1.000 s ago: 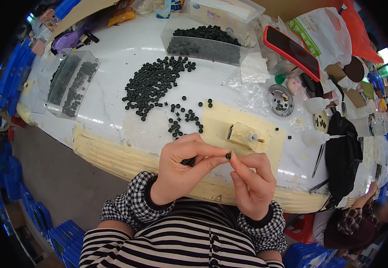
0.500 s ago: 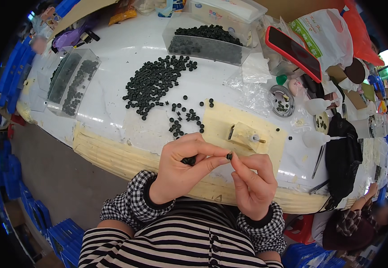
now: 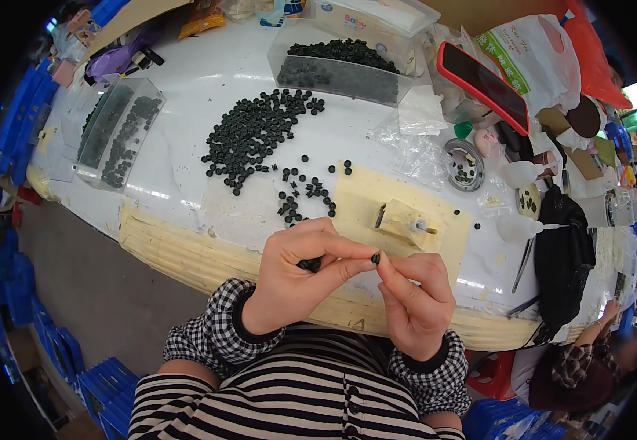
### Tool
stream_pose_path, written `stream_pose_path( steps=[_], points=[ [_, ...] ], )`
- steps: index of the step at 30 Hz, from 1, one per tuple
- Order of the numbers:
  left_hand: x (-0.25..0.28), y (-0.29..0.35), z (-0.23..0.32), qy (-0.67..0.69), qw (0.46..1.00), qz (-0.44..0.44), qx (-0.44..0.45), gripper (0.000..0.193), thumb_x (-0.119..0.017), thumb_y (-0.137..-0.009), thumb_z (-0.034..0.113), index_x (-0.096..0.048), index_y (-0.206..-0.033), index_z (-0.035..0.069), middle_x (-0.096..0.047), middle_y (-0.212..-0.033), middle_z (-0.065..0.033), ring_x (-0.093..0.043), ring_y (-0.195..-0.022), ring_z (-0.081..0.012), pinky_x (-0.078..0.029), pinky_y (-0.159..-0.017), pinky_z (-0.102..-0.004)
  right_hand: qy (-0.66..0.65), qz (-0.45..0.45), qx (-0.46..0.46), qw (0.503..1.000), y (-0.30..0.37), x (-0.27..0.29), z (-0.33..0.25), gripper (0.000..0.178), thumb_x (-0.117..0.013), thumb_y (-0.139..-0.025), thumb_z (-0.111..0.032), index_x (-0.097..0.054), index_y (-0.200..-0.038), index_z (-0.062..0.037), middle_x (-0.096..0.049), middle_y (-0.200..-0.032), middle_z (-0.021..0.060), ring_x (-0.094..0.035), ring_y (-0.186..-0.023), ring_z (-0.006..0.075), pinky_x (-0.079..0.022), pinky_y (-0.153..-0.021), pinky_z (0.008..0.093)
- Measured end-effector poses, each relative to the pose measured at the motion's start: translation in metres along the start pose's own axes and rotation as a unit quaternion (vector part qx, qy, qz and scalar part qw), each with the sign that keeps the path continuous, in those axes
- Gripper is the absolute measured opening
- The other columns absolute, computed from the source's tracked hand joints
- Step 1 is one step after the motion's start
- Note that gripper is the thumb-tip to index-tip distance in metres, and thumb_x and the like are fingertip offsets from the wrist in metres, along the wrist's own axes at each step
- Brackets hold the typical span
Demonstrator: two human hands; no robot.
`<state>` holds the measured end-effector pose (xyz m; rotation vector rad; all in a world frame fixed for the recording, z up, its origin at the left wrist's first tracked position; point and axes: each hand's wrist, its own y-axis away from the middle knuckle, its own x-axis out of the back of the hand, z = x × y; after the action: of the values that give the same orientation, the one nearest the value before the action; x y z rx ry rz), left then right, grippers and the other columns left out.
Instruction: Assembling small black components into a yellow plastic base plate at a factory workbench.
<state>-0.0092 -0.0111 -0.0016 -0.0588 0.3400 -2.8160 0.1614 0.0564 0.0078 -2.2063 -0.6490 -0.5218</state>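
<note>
A small round black part sits pinched at the fingertips where my two hands meet, above the table's front edge. My left hand grips it between thumb and forefinger, and more black parts are tucked in its curled fingers. From the other side, the thumb and fingers of my right hand press against the same piece. Just beyond my hands lie loose black parts, with a large pile of black parts farther back. A small block with a metal pin stands on yellow sheeting.
Clear bins of black parts stand at the back and left. A red-cased phone leans at the right, near a round dish, white squeeze bottles, tweezers and a black cloth. Another person sits at far right.
The small black part has turned slightly between my fingertips. Both hands hold almost the same place.
</note>
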Motion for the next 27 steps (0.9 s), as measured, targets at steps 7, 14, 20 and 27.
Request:
stream_pose_path(
  steps=[7, 14, 20, 27],
  points=[
    [0.0009, -0.0003, 0.0019, 0.001, 1.0, -0.002, 0.005, 0.016, -0.073, -0.078, -0.001, -0.074, -0.093, 0.004, -0.05, -0.064, 0.0025, -0.043, -0.058, -0.0044, -0.034, -0.054, -0.0194, 0.0, -0.002, 0.005, 1.0, 0.0002, -0.0005, 0.0004, 0.041, -0.073, -0.069, 0.003, -0.071, -0.109, -0.0058, -0.064, -0.092, 0.004, -0.054, -0.076, 0.0207, -0.045, -0.065, 0.0294],
    [0.0032, -0.0005, 0.0038, -0.007, 1.0, -0.011, 0.006, 0.017, -0.073, -0.078, -0.001, -0.074, -0.094, 0.005, -0.05, -0.064, 0.0028, -0.043, -0.059, -0.0044, -0.034, -0.054, -0.0193, -0.001, -0.004, 0.005, 1.0, 0.001, -0.0006, 0.001, 0.042, -0.073, -0.068, 0.003, -0.071, -0.109, -0.0062, -0.064, -0.092, 0.004, -0.054, -0.076, 0.0208, -0.046, -0.065, 0.0296],
    [0.003, -0.0016, 0.0038, -0.009, 1.0, -0.008, -0.003, 0.017, -0.074, -0.078, 0.0, -0.074, -0.094, 0.006, -0.049, -0.063, 0.0031, -0.042, -0.058, -0.0045, -0.033, -0.053, -0.0194, -0.003, 0.0, 0.005, 1.0, 0.0001, -0.0005, 0.0006, 0.041, -0.074, -0.068, 0.002, -0.071, -0.108, -0.0062, -0.064, -0.093, 0.0041, -0.054, -0.076, 0.0211, -0.046, -0.065, 0.0295],
    [0.0023, -0.001, 0.0031, 0.001, 1.0, -0.003, -0.002, 0.019, -0.075, -0.076, -0.001, -0.074, -0.095, 0.005, -0.05, -0.063, 0.0033, -0.041, -0.058, -0.0046, -0.032, -0.053, -0.0197, -0.007, 0.011, 0.006, 1.0, -0.0005, -0.0005, 0.0002, 0.04, -0.074, -0.068, 0.002, -0.071, -0.107, -0.0055, -0.065, -0.094, 0.0044, -0.054, -0.077, 0.021, -0.046, -0.065, 0.0292]
  ],
)
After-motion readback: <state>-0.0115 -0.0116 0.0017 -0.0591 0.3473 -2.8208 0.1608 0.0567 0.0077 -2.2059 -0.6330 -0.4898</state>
